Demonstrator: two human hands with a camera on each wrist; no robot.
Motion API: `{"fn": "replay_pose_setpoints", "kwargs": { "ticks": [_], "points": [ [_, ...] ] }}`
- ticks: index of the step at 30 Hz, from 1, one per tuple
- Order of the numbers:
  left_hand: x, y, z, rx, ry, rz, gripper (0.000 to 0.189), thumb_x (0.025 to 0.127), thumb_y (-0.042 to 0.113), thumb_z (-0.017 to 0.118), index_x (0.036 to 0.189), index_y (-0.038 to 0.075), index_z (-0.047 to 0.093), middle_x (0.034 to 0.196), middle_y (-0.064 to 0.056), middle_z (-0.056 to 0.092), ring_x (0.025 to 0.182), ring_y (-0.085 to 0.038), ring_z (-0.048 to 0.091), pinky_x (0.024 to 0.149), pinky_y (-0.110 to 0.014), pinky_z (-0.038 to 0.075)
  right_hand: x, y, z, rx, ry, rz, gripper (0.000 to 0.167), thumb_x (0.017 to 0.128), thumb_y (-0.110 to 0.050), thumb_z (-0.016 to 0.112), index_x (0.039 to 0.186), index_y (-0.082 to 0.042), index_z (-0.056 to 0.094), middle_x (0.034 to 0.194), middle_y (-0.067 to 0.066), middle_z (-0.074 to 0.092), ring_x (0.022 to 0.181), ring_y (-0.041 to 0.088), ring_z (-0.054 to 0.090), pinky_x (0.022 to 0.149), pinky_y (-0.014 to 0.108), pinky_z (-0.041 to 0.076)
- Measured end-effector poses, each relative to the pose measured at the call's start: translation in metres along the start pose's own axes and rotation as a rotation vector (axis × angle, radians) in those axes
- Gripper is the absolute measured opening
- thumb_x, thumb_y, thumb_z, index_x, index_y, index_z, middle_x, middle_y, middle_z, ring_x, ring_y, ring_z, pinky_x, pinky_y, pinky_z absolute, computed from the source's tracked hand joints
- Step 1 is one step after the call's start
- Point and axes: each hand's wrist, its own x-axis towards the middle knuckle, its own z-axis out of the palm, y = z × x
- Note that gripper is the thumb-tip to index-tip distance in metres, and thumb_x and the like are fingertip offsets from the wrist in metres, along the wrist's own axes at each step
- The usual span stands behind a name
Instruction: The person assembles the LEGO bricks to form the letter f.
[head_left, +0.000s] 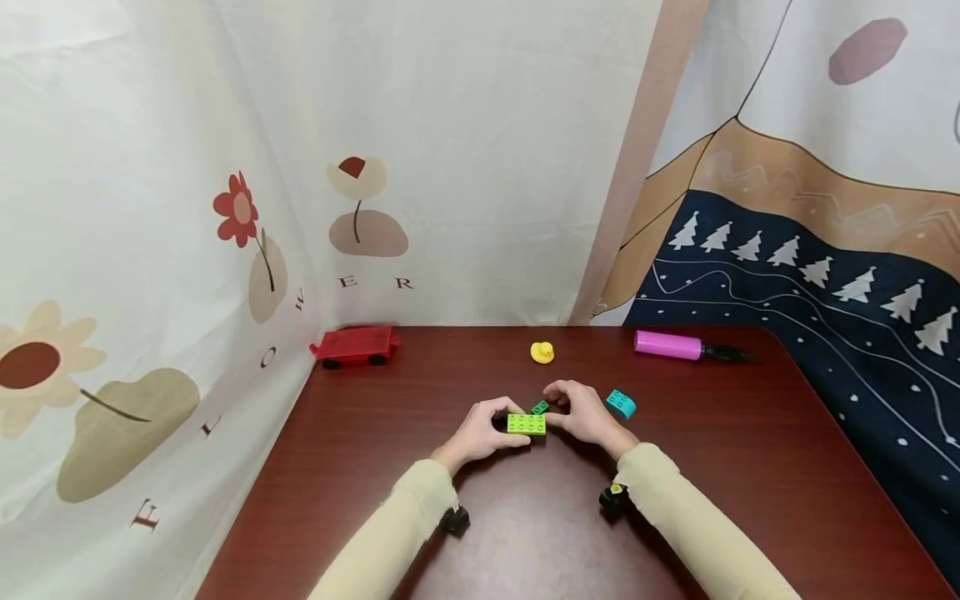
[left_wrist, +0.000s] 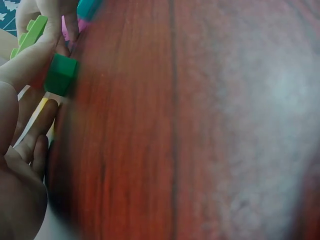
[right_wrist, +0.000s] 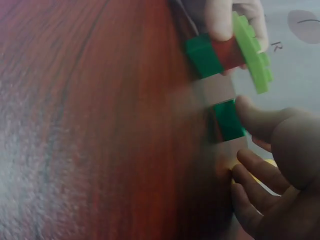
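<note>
My left hand (head_left: 486,433) grips a small stack by its sides. A lime-green brick (head_left: 527,424) tops the stack, above a red brick (right_wrist: 228,52) and a dark green brick (right_wrist: 204,56) in the right wrist view. Just behind, a separate dark green brick (head_left: 539,407) stands on the table. Around this one my right hand (head_left: 587,412) has its thumb and fingers spread, thumb tip close to the brick; whether they touch is unclear. Beside the right hand lies a teal brick (head_left: 620,403) with a rounded side.
A yellow rubber duck (head_left: 542,352) sits near the back edge of the brown table (head_left: 540,533). At the back left stands a red toy wagon base (head_left: 356,346) with black wheels. A pink hand pump (head_left: 669,345) lies at the back right. Printed curtains (head_left: 480,158) hang behind.
</note>
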Motion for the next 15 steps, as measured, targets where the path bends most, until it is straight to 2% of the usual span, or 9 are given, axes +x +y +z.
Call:
{"fn": "replay_pose_setpoints", "kwargs": {
  "ticks": [8,11,15],
  "points": [
    [-0.002,-0.002,0.002,-0.019,0.011,-0.006,0.031,0.083,0.023,0.092,0.109,0.021,0.074,0.101,0.007,0.074,0.092,-0.011,0.066,0.084,-0.029,0.054,0.005,-0.001,0.011,-0.066,-0.006,-0.021,0.039,0.084,-0.017,0.09,0.118,-0.007,0.073,0.106,0.006,0.069,0.097,0.022,0.062,0.089,0.044,0.054],
    [-0.001,-0.001,0.002,-0.027,0.013,-0.009,0.032,0.083,0.024,0.092,0.109,0.021,0.075,0.102,0.006,0.074,0.093,-0.011,0.066,0.084,-0.03,0.054,0.008,-0.002,0.013,-0.064,0.003,-0.023,0.035,0.085,-0.01,0.088,0.117,-0.007,0.074,0.104,0.006,0.069,0.096,0.022,0.062,0.088,0.044,0.054],
    [-0.001,0.002,0.004,-0.047,0.021,-0.025,0.033,0.083,0.02,0.093,0.111,0.018,0.075,0.103,0.003,0.075,0.093,-0.013,0.066,0.085,-0.033,0.053,0.012,0.002,0.015,-0.025,0.044,-0.025,0.033,0.087,-0.01,0.087,0.117,-0.006,0.073,0.102,0.006,0.071,0.093,0.022,0.064,0.086,0.042,0.055]
  ]
}}
